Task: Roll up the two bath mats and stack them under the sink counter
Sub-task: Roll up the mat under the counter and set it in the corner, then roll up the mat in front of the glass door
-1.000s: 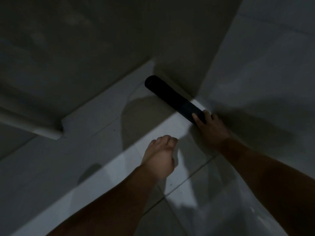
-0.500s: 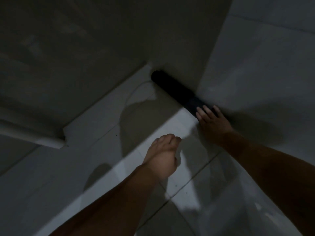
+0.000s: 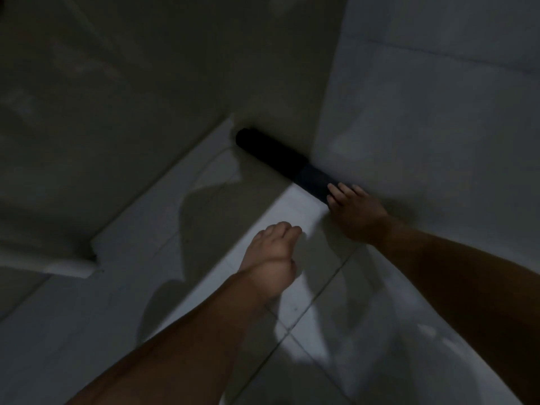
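One dark bath mat (image 3: 274,154), rolled into a tight tube, lies on the pale tiled floor along the foot of the right wall, its far end in the shadowed corner. My right hand (image 3: 355,210) rests at the roll's near end, fingers stretched flat and touching it, not wrapped around it. My left hand (image 3: 273,252) hovers over the floor to the left of the roll, fingers loosely curled, holding nothing. A second mat does not show in this view.
A dark surface (image 3: 131,97) fills the upper left and casts deep shadow over the corner. A pale tiled wall (image 3: 438,127) rises on the right. A white rounded edge (image 3: 70,266) juts in at the left. Lit floor tiles (image 3: 306,317) lie under my forearms.
My right hand has loosened from around the roll's near end to flat fingers against it, and the roll has shifted back against the wall. My left hand has barely moved.
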### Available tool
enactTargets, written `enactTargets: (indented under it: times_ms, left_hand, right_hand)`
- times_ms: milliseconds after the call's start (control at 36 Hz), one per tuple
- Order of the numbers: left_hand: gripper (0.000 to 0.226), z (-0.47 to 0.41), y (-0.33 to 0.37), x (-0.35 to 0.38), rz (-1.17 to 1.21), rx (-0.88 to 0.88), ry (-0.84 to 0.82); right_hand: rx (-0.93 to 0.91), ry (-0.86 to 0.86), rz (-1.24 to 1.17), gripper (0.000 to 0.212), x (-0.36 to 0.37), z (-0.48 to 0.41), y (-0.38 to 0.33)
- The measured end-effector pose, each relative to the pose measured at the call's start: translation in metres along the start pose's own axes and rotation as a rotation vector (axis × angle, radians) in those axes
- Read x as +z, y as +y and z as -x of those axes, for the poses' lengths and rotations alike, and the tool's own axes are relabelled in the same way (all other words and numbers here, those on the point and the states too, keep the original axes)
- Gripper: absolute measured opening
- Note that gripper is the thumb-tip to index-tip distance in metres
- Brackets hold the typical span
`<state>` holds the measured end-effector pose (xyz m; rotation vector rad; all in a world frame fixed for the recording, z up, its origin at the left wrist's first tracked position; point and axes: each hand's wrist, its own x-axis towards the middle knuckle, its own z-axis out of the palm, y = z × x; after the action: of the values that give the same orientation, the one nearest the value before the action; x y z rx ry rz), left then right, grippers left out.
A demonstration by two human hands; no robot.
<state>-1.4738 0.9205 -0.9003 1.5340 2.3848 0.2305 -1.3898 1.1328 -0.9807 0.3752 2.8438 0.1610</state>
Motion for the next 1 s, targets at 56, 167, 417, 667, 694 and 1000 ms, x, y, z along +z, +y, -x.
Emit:
enactTargets:
  times_ms: [56,167,417,667,694,1000]
  left_hand:
    - [0.063,-0.004,0.0,-0.002,-0.011,0.03,-0.013]
    - [0.059,-0.012,-0.001,-0.006,-0.047,0.095,-0.044]
    - [0.053,-0.016,0.046,-0.013,-0.106,0.259,-0.112]
    - [0.046,0.001,0.141,0.006,-0.038,0.537,-0.127]
    - [0.044,0.006,0.154,0.013,-0.019,0.576,-0.122]
    - [0.047,0.08,0.31,0.098,-0.049,0.999,-0.199]
  right_hand:
    - [0.009,0.002,-0.007,0.055,0.002,0.009,-0.003]
    - [0.04,0.051,-0.024,0.059,-0.005,0.019,-0.01]
    - [0.138,-0.012,-0.054,0.048,-0.036,0.121,-0.008]
    - [0.501,0.065,-0.115,0.012,-0.061,0.306,-0.004]
    - [0.556,0.073,-0.118,0.012,-0.06,0.328,-0.006]
    - [1.055,0.151,-0.177,0.017,-0.007,0.53,-0.051]
